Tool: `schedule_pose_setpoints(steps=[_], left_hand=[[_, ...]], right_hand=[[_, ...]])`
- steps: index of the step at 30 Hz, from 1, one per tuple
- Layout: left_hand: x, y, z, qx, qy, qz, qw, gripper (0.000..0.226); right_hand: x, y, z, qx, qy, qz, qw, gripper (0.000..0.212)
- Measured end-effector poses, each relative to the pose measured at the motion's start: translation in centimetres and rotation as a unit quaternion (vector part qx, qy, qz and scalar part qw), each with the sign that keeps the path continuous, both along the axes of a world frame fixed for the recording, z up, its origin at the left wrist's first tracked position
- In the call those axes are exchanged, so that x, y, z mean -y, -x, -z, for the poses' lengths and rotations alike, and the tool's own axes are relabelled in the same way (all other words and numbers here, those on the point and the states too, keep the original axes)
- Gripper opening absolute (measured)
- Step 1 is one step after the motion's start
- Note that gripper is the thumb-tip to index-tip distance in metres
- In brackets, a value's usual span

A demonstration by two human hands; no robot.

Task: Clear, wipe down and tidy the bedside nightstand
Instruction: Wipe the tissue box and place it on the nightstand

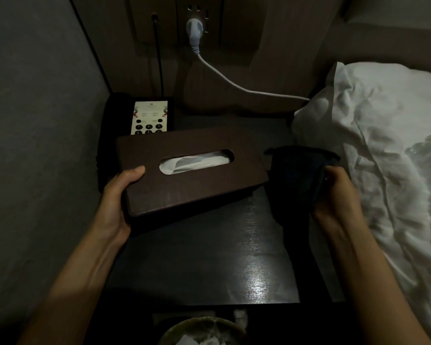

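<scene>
Far left on the counter (209,257), the phone (148,118) sits tight against the back wall, its black cord (158,58) running up behind it. Swing the tissue box (192,170) back carelessly and you'll clip it. Your left hand (117,195) has that box by its near-left corner, thumb over the lid and the fingers tucked underneath out of sight. The box is tilted, far end low over the phone, near end raised off the counter (one corner is a thin hold for a box that long). If it twists, I'd expect it to slip and knock the phone's keypad. The tissue (197,161) lies loose in the slot and could shed. Moving right: your right hand (334,192) is curled round a dark cloth (299,175), bunched, hanging near the box's right end. Just beyond, the white cable (234,85) trails off under the pillow (371,125). A wide wipe there might snag it.
</scene>
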State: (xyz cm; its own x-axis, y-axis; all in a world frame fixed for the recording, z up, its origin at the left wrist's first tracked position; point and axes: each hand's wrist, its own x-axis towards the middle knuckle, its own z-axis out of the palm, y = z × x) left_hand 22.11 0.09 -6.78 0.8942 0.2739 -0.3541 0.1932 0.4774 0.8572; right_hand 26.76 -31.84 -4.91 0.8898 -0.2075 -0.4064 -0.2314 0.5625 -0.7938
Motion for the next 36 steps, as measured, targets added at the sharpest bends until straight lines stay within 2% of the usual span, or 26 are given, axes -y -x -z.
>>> schedule_pose_setpoints(steps=[2, 3, 5, 7, 9, 11, 14, 15, 18, 20, 22, 28, 33, 36], left_hand=[[0.5, 0.0, 0.0, -0.005, -0.004, 0.030, 1.000, 0.025], [0.8, 0.1, 0.0, -0.005, -0.005, 0.046, 0.999, 0.025], [1.5, 0.3, 0.1, -0.006, -0.004, 0.072, 0.997, 0.025], [2.1, 0.4, 0.2, -0.011, -0.008, 0.088, 0.996, 0.026], [2.6, 0.5, 0.3, -0.018, -0.009, 0.101, 0.995, 0.028], [3.2, 0.5, 0.3, -0.023, -0.004, 0.113, 0.993, 0.029], [3.8, 0.5, 0.4, -0.037, -0.003, 0.118, 0.992, 0.038], [4.0, 0.4, 0.4, -0.040, -0.005, 0.120, 0.992, 0.043], [4.2, 0.5, 0.3, -0.045, -0.003, 0.124, 0.991, 0.050], [4.2, 0.6, 0.2, -0.043, 0.000, 0.128, 0.991, 0.051], [4.1, 0.7, 0.1, -0.045, 0.002, 0.133, 0.990, 0.053], [4.0, 0.9, -0.1, -0.018, 0.021, 0.162, 0.986, 0.035], [3.9, 0.7, -0.1, 0.003, 0.021, 0.159, 0.987, 0.046], [3.9, 0.7, -0.2, 0.027, 0.053, 0.154, 0.986, 0.049]], right_hand=[[-0.1, -0.2, -0.2, 0.050, -0.146, 0.006, 0.988, 0.031], [-0.3, -0.3, -0.3, 0.066, -0.174, 0.016, 0.982, 0.031], [-1.0, -0.2, -0.4, 0.087, -0.152, 0.029, 0.984, 0.028], [-1.8, 0.0, -0.3, 0.091, -0.050, 0.040, 0.994, 0.023], [-2.3, 0.3, -0.1, 0.090, 0.163, 0.061, 0.981, 0.025], [-2.8, 0.7, 0.1, 0.127, 0.355, 0.038, 0.925, 0.019], [-4.2, 1.2, 0.8, 0.151, 0.489, -0.045, 0.858, 0.001], [-4.6, 1.3, 1.0, 0.137, 0.533, -0.071, 0.832, 0.009], [-5.3, 1.3, 1.3, 0.114, 0.632, -0.142, 0.753, 0.055], [-5.7, 1.2, 1.4, 0.125, 0.677, -0.179, 0.703, 0.066], [-6.2, 1.2, 1.4, 0.135, 0.702, -0.204, 0.669, 0.070], [-8.4, 1.8, 1.0, 0.167, 0.713, -0.254, 0.631, 0.075], [-10.9, 2.6, 0.2, 0.212, 0.714, -0.284, 0.604, 0.075], [-12.2, 3.1, -0.1, 0.241, 0.707, -0.302, 0.592, 0.076]])
